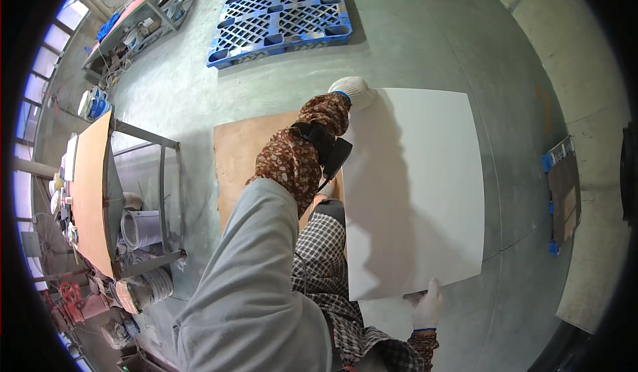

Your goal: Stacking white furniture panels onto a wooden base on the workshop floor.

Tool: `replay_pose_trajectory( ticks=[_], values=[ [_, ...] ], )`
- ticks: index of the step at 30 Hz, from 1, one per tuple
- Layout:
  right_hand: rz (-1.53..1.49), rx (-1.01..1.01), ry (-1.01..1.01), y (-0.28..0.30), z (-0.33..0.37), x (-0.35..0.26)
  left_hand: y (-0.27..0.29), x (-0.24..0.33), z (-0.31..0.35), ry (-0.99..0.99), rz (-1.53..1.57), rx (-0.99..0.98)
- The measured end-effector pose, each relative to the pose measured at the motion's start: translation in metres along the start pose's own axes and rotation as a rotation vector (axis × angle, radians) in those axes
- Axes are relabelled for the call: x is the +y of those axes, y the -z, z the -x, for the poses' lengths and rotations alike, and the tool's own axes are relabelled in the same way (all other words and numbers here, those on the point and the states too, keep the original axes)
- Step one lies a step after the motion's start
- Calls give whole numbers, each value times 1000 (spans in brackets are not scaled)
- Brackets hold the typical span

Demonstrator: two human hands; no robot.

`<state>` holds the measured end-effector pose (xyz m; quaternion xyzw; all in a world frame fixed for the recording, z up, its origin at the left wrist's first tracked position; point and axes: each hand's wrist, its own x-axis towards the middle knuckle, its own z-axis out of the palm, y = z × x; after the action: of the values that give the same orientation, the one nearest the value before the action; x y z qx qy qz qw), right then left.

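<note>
A large white rectangular board is held out to the right of my body, with a shadow falling across its left half. My left hand, in a white knit glove, is closed on the board's far left corner; its fingertips are mostly hidden. At the near edge, my right hand grips the board in a white glove, thumb on the face and the other fingers underneath. A brown sheet lies on the floor to the left, partly covered by my left arm.
A blue plastic pallet lies on the floor ahead. On the left stands a metal-framed table with a tan top, with buckets beneath it. A pinkish table is at the far left. A blue-edged stack sits by the right wall.
</note>
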<state>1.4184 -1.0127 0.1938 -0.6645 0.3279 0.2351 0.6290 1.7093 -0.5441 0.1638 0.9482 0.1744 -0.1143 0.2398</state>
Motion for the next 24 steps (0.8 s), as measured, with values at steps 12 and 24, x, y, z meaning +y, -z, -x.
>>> replay_pose_trajectory(
  ticks=[12,24],
  values=[
    [266,412,230,90,-42,0,-70,15,134,115,521,702],
    [534,-172,291,131,-148,-123,-167,80,389,634,1049,-95]
  ],
)
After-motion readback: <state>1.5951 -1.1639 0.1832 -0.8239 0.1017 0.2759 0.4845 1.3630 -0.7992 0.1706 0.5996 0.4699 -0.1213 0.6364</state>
